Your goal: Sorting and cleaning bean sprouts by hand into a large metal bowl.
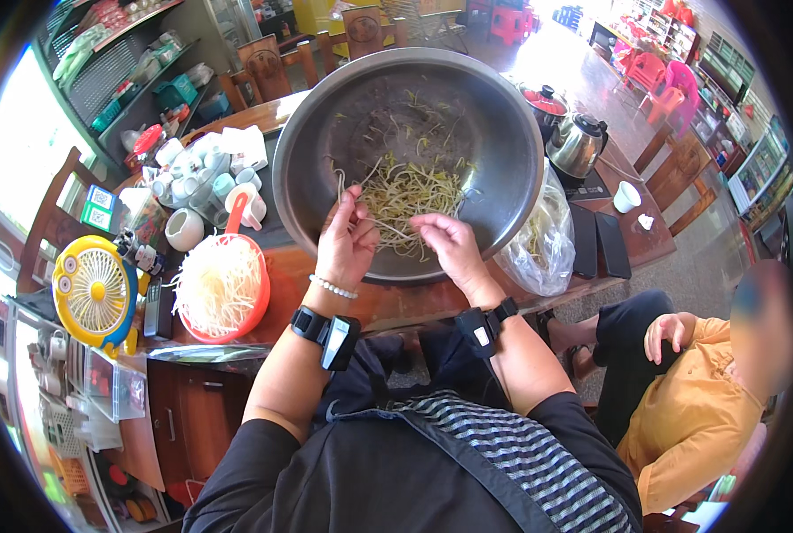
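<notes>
A wide metal basin [500, 133] sits on the table before me, with a loose heap of bean sprouts [420, 190] in its near half. Stray sprouts and yellow-green bits cling to its far side. My left hand [351, 230], over the basin's near left part, grips a few sprouts; one pale stem sticks up past the fingers. At the heap's near right edge, the thumb and forefinger of my right hand [451, 245] pinch a thin sprout stem. Left of the basin, a red plastic colander [261, 293] holds a pile of pale sprouts [217, 283].
A clear plastic bag [546, 256] with sprouts leans by the basin's right side. Beyond it stand a steel kettle [575, 145] and a white cup [627, 197]. Cups [193, 170] crowd the left, behind a yellow fan [95, 291]. A person in an orange top [689, 413] sits at right.
</notes>
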